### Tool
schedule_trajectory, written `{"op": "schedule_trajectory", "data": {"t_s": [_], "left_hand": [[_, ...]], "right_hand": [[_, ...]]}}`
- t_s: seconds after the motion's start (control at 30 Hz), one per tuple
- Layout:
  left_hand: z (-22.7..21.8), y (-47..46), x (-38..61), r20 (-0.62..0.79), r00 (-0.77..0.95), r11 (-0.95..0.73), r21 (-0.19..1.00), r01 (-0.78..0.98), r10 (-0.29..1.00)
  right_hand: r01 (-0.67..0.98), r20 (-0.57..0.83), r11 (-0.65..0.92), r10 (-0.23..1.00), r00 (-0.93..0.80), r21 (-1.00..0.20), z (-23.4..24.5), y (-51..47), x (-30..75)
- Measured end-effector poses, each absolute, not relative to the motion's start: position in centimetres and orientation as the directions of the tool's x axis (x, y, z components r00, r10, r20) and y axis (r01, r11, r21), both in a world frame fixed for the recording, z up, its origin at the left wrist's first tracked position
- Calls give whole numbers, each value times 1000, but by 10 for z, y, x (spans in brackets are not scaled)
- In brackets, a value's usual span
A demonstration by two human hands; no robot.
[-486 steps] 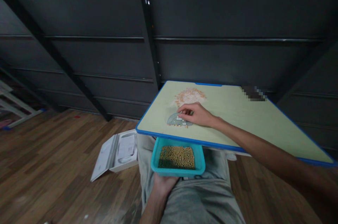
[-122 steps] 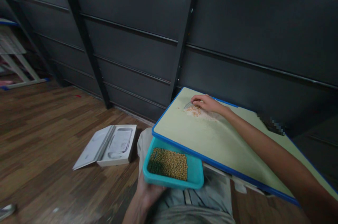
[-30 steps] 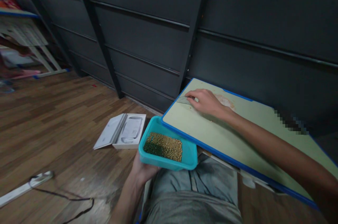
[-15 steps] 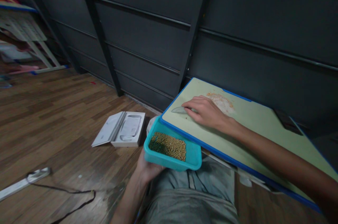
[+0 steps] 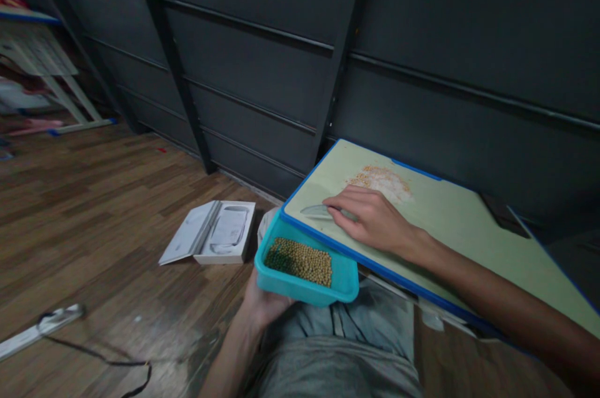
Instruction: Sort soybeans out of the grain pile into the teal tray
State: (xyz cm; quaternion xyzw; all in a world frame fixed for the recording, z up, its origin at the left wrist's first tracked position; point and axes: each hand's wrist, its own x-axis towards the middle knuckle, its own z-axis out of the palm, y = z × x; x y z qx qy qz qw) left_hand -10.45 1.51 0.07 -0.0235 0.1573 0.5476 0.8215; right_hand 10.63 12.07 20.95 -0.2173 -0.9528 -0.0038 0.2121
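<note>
Since the frame half a second back, right hand (image 5: 375, 217) and the clear flat piece (image 5: 312, 211) have shifted toward the near edge of the tabletop (image 5: 450, 213); turquoise tray (image 5: 300, 287) shows hardly any change against that edge.

Right grip: thumb and fingers pinched together on the right-hand end of the piece. Its other end points out to the left, past the fingertips. Long axis runs roughly left to right in view, slightly aslant to the near edge, with only a narrow strip of tabletop between the two.

Key relation: tray lies toward the wearer from the piece, below the edge and near the tabletop's left corner, its far side close up against or just under the edge (contact not certain from this angle). Right hand is the nearer one to the piece; left hand (image 5: 267, 304) is beneath the tray, bearing it from the left. Left fingers hidden by the tray, so cannot tell whether they curl or lie flat.

Tray contents: round tan beans (image 5: 300, 260), gathered on the left, bare floor at right. Heap of orange bits and whitish powder (image 5: 382, 182) lies behind the right hand, farther from the wearer.
</note>
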Motion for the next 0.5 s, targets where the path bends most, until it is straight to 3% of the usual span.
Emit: {"op": "schedule_trajectory", "data": {"t_s": [0.13,0.3,0.5], "left_hand": [[-8,16,-111,-296,363,412,122,-903,884],[-11,17,-119,-329,306,370,153,-916,894],[-33,8,-123,-411,297,375,124,-919,862]], "right_hand": [[610,433,790,570,-698,-57,219,182,118],[804,440,575,768,-465,-153,216,280,134],[884,427,444,835,-348,-148,210,354,122]]}}
